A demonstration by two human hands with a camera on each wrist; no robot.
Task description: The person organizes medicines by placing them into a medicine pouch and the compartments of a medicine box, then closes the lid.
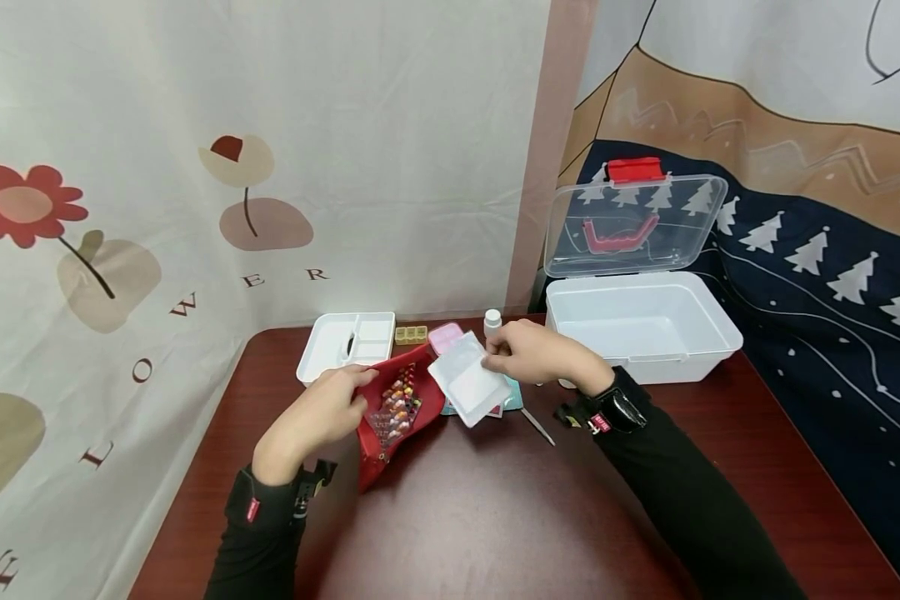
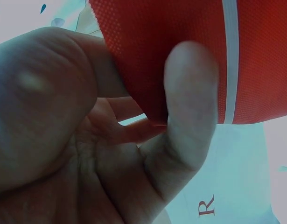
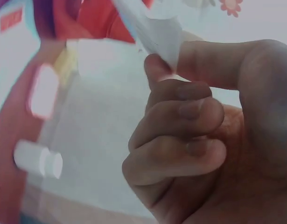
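My left hand (image 1: 321,410) grips the edge of a red fabric pouch (image 1: 426,412). In the left wrist view, the pouch's red cloth (image 2: 264,60) with a pale stripe lies between thumb and fingers. The pouch gapes, and many small multicoloured pieces (image 1: 401,404) show inside; their kind is too small to tell. Beside the pouch my right hand (image 1: 536,354) pinches a flat white packet (image 1: 468,382) by its edge, tilted above the table. In the right wrist view, thumb and index finger hold the packet (image 3: 163,37) while the other fingers are curled.
Behind the hands stand a white divided tray (image 1: 330,337), a yellow small box (image 1: 411,335), a pink case (image 1: 446,337) and a white bottle (image 1: 492,319). Tweezers-like metal tool (image 1: 537,427) and a teal packet (image 1: 513,395) lie nearby. An open white bin (image 1: 645,321) with clear lid stands right.
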